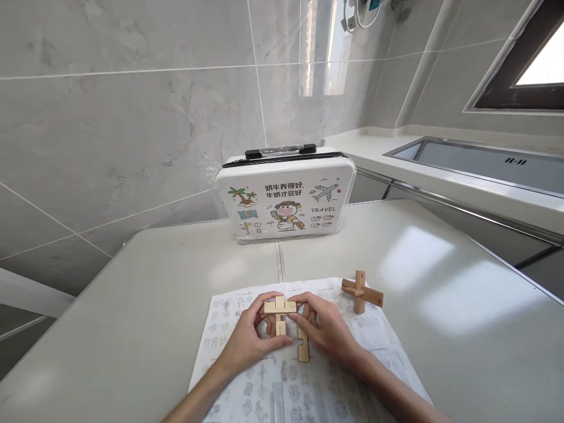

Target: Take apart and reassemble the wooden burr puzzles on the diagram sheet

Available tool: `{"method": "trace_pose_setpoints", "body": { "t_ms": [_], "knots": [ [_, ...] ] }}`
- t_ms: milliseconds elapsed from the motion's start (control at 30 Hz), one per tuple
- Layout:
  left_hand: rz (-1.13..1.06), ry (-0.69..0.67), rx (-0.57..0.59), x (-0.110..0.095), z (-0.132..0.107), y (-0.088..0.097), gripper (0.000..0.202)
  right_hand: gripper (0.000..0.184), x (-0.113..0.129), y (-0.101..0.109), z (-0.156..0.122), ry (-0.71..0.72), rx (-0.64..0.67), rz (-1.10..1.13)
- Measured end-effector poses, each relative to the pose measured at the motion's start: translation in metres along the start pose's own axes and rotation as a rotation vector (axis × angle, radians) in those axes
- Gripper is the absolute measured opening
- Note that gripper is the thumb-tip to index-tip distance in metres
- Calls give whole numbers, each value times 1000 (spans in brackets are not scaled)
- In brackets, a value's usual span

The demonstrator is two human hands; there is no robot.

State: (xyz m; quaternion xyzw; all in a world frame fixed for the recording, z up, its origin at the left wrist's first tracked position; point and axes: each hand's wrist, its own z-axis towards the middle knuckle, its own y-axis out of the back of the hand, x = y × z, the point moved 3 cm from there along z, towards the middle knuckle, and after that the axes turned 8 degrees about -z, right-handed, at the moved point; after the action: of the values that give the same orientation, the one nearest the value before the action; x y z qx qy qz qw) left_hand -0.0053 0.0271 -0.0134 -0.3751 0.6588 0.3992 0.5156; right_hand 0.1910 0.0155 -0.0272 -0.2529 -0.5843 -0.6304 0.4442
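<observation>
1. A grey tiled wall (132, 129) rose behind a pale table (132, 329), on which a printed sheet (220, 311) lay, its near edge out of view.
2. The pale wooden cross (280, 308), made of interlocked pieces, was held up over the sheet, between its left and right edges and nearer the far edge.
3. The left hand (251, 335) curved around its left end, fingers bent behind and thumb near the foot of the upright piece.
4. The right hand (328, 329) pinched the right end between thumb and forefinger, with little gap left.
5. A notched bar (304, 352) showed just below the right fingers; whether they gripped it or it lay on the sheet, I could not tell.
6. The step in hand seemed to be fitting or lining up notched pieces; the next move probably called for a steady left hold, freeing the right fingers for that bar.
7. A darker wooden cross (360, 292) rested by the sheet's far right corner.
8. A white case (286, 197) stood near the table's far edge.
</observation>
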Motion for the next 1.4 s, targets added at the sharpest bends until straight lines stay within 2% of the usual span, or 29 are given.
{"method": "trace_pose_setpoints", "body": {
  "t_ms": [400, 633, 767, 900, 1067, 1200, 1400],
  "knots": [
    [-24, -3, 42, 0, -1, 1, 73, 16, 2, 3, -2, 115, -35, -110],
    [-41, 0, 25, 1, -1, 1, 74, 15, 1, 2, -2, 98, -31, -117],
    [-64, 15, -32, 1, 0, 1, 76, 18, -2, 4, 0, 55, -60, -186],
    [-100, 22, -80, 1, 0, 0, 78, 20, -5, 3, -2, -8, 19, -324],
    [-92, 18, -94, -3, -1, -1, 76, 10, -2, 1, -7, 24, 103, -446],
    [-96, 17, -114, -6, -2, -2, 75, 15, -1, 3, -6, 23, 88, -342],
    [-140, -1, -176, -4, -2, -1, 73, 23, 1, 13, 1, -74, -26, -121]
  ]
}}
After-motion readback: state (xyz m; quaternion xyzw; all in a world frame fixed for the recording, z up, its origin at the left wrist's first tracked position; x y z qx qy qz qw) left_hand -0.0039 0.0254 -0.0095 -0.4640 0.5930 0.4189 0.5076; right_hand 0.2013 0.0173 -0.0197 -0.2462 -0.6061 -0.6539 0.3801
